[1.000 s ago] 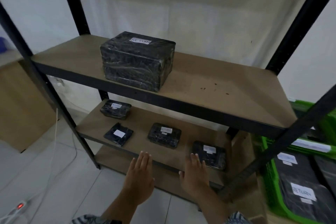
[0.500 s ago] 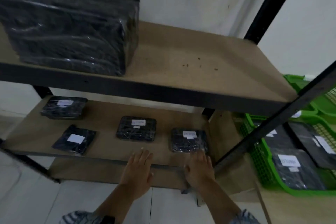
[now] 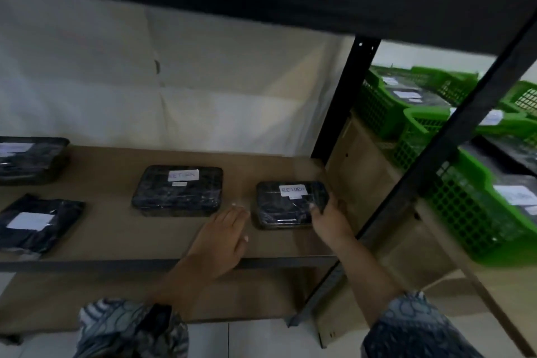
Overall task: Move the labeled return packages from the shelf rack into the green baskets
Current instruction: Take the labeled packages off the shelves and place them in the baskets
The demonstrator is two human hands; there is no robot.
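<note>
We see the shelf rack (image 3: 345,102) filling the view: dark metal frame, wooden shelf board (image 3: 116,241), upper shelf edge blurred across the top. Right of the rack, past its right posts, the green baskets (image 3: 470,212) sit on a light wooden stand (image 3: 377,183); several already hold black labeled packages.

On the shelf board we count four black wrapped packages with white labels. Two at the left edge: one at the back (image 3: 29,160), one flat package at the front (image 3: 35,224). One mid-board package (image 3: 177,190), label reads roughly "RETURN". One package near the right edge (image 3: 290,205), label "RETURN", resting on the board.

Our right hand (image 3: 331,218) grips the right-edge package: thumb on its top face near the right side, fingers wrapped around its right end, mostly hidden behind it. Our left hand (image 3: 223,238) is released, palm down, fingers spread flat over the board near the front edge, fingertips just beside the left end of that package. We cannot tell if they touch it. Patterned sleeves (image 3: 130,328) show at the bottom. Frame is motion-blurred.
</note>
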